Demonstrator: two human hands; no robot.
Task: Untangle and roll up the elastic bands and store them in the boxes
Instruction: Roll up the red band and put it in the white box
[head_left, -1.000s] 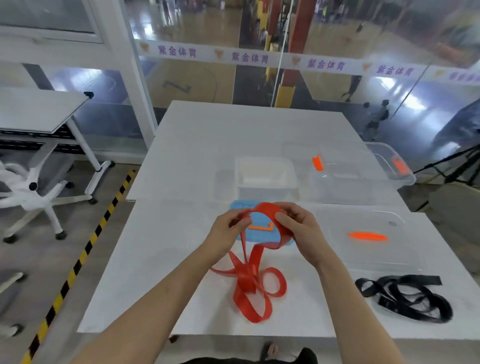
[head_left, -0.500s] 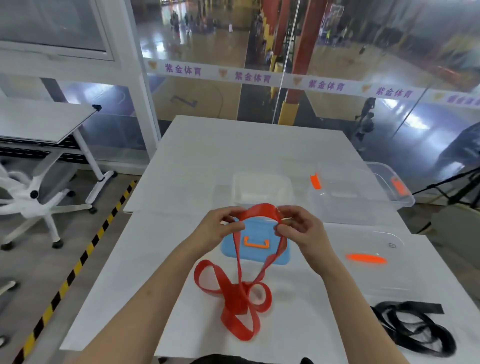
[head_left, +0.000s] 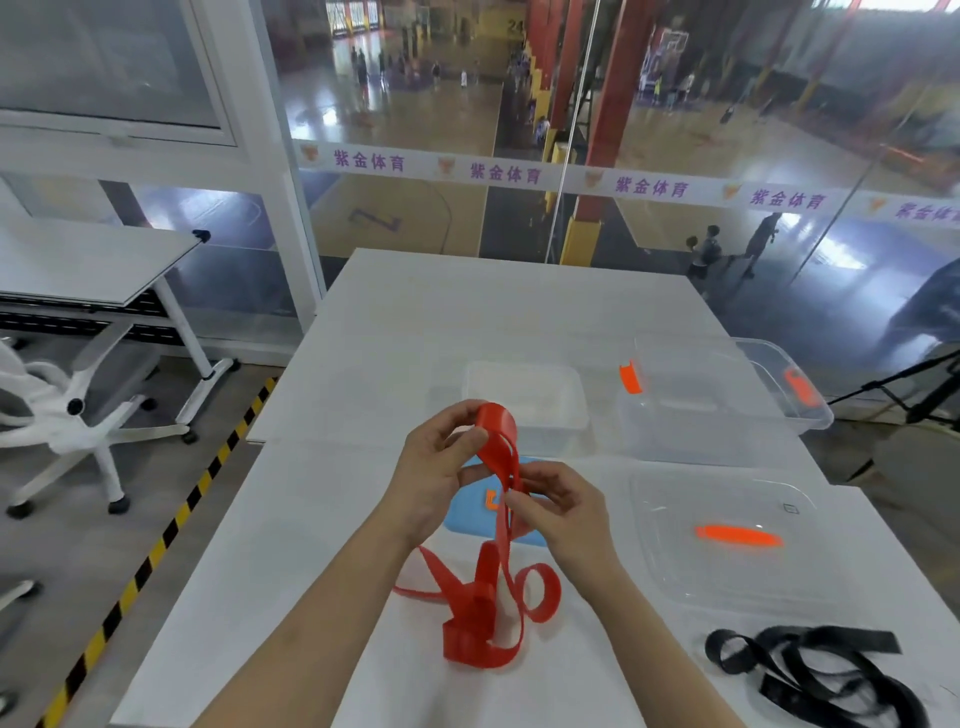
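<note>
Change vs half a sec ago: my left grip (head_left: 434, 478) has lifted the top loop of the red band (head_left: 489, 571), thumb & fingers curled round it; right grip (head_left: 561, 514) has dropped lower, pinching both strands together. I judge untangling is under way, no rolling yet. Band looks flat, glossy, limp: upper part in the air, knotted tail on the worktop (head_left: 291, 571), near side of the white box (head_left: 524, 400).

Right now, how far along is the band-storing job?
Done: nothing stored; the white box and clear box look empty. In hand: the left hand and right hand hold the red band by its upper loop; its lower part lies knotted on the table. Left: untangle and roll it, then the black band, lying tangled, and box both.
</note>
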